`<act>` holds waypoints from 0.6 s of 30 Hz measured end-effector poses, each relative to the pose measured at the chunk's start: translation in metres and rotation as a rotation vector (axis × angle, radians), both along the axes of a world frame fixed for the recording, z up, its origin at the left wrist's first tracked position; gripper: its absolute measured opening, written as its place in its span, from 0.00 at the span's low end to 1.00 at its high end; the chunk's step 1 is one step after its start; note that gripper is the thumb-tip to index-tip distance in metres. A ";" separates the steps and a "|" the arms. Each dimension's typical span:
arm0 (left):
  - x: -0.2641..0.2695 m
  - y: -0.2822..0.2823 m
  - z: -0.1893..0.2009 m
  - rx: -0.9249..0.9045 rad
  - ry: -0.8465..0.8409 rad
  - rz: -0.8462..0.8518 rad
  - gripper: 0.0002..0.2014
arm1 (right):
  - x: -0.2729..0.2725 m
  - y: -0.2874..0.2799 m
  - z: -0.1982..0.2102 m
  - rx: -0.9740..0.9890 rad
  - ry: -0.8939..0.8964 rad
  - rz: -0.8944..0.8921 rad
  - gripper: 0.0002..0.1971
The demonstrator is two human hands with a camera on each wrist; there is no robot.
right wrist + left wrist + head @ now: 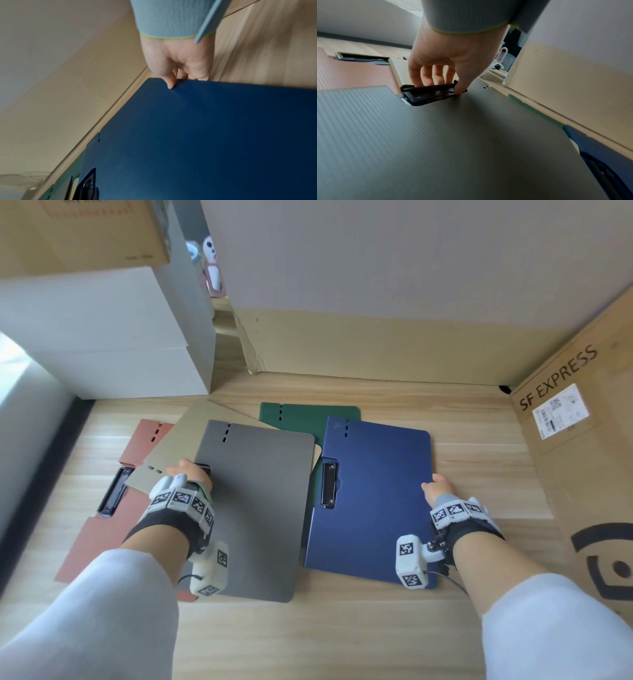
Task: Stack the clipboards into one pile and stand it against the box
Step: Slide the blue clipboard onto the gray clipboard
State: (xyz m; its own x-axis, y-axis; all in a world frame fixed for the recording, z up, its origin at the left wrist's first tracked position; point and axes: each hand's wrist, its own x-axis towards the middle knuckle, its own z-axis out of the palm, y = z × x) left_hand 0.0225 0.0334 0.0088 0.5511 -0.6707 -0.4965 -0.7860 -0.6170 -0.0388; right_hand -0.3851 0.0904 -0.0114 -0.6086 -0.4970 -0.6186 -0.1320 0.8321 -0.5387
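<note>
Several clipboards lie overlapping on the wooden floor. A grey clipboard (260, 508) lies on top of a beige one (178, 443) and a rust-red one (102, 529). My left hand (191, 474) grips the grey board's black clip (428, 93) between fingers and thumb. A dark blue clipboard (373, 501) lies to the right, over a green one (308, 416). My right hand (436, 486) pinches the blue board's right edge (180, 82), thumb on top, fingers under it.
A large SF EXPRESS cardboard box (582, 460) stands at the right. Another cardboard sheet (376, 344) runs along the back. White boxes (109, 337) are stacked at the back left, a brown box on top. Bare wood floor (325, 638) lies in front.
</note>
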 end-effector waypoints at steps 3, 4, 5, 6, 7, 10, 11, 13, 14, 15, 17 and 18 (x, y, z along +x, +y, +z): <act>-0.006 0.002 -0.003 -0.064 0.025 -0.021 0.22 | 0.000 0.001 0.004 -0.009 -0.001 -0.002 0.24; -0.007 0.001 -0.003 -0.091 0.029 -0.018 0.22 | -0.001 0.001 0.003 -0.005 0.002 0.030 0.23; -0.008 0.000 -0.002 -0.108 0.034 -0.013 0.21 | -0.003 0.002 0.003 0.003 0.006 0.081 0.22; -0.009 -0.003 0.000 -0.121 0.036 -0.008 0.21 | -0.006 0.003 0.001 0.008 0.013 0.122 0.22; -0.011 -0.005 0.004 -0.136 0.033 0.008 0.20 | -0.009 0.004 0.001 0.007 0.019 0.146 0.21; -0.007 -0.010 0.010 -0.107 0.057 0.001 0.17 | -0.013 0.006 0.001 -0.007 0.018 0.180 0.22; -0.005 -0.010 0.008 -0.068 0.068 -0.026 0.19 | -0.013 0.007 0.002 -0.012 0.017 0.184 0.22; -0.005 -0.009 0.002 -0.034 0.073 -0.046 0.24 | -0.014 0.008 0.002 -0.012 0.014 0.202 0.23; -0.009 -0.007 0.001 -0.038 0.091 -0.042 0.25 | -0.015 0.008 0.001 -0.014 0.019 0.208 0.23; -0.015 -0.005 0.001 -0.033 0.086 -0.047 0.27 | -0.016 0.008 0.001 -0.017 0.021 0.211 0.24; -0.025 -0.002 0.000 -0.019 0.076 -0.063 0.30 | -0.019 0.008 0.000 -0.023 0.019 0.214 0.24; -0.025 -0.002 -0.002 -0.007 0.076 -0.073 0.30 | -0.021 0.008 0.000 -0.022 0.020 0.211 0.25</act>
